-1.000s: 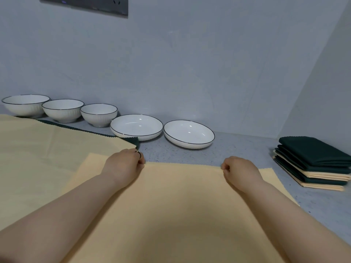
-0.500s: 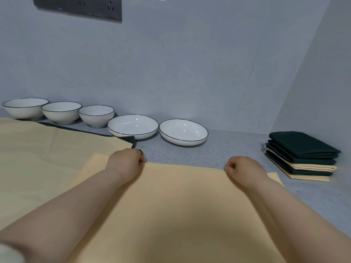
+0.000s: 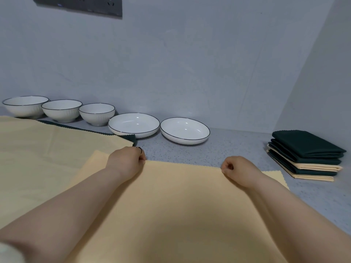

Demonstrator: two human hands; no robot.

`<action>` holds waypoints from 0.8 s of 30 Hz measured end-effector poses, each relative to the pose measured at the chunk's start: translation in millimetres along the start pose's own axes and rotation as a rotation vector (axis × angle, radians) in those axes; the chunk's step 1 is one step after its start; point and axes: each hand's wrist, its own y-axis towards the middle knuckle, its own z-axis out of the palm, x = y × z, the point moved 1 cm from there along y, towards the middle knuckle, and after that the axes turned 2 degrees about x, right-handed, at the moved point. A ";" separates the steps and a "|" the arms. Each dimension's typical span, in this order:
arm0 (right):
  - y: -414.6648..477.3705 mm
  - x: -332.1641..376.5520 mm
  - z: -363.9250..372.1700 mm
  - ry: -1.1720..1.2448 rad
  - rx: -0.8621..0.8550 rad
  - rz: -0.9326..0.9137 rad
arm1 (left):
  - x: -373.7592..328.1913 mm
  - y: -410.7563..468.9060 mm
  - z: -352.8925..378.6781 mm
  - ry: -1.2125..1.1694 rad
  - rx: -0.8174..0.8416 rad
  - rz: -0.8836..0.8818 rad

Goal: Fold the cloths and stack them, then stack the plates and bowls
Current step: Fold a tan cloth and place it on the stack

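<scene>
A yellow cloth [image 3: 176, 202] lies spread in front of me. My left hand [image 3: 126, 160] pinches its far edge on the left and my right hand [image 3: 240, 170] pinches the same edge on the right. A second yellow cloth [image 3: 47, 149] lies flat to the left, over a dark green cloth [image 3: 131, 138] whose edge peeks out. A stack of folded green and yellow cloths [image 3: 305, 154] sits at the right. Three white bowls [image 3: 25, 106] [image 3: 61, 110] [image 3: 96, 113] and two white plates [image 3: 133, 124] [image 3: 185, 130] line the back.
The speckled grey counter [image 3: 228, 147] ends at a grey wall behind and a side wall on the right. A dark socket panel [image 3: 79, 4] hangs on the wall at the upper left.
The view has shifted slightly and the hands have stayed on the cloth's far edge. The right corner of the cloth shows a little more beyond my right wrist.
</scene>
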 end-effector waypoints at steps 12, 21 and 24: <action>6.0 7.5 2.2 -0.228 -0.042 0.055 | -2.3 -2.8 3.3 0.092 -0.048 0.073; -37.7 39.2 4.6 -0.117 -0.077 -0.073 | -18.2 -73.8 -14.3 0.011 0.120 0.395; -79.5 72.7 11.1 -0.082 0.048 -0.184 | -19.7 -114.8 -12.2 -0.001 0.274 0.436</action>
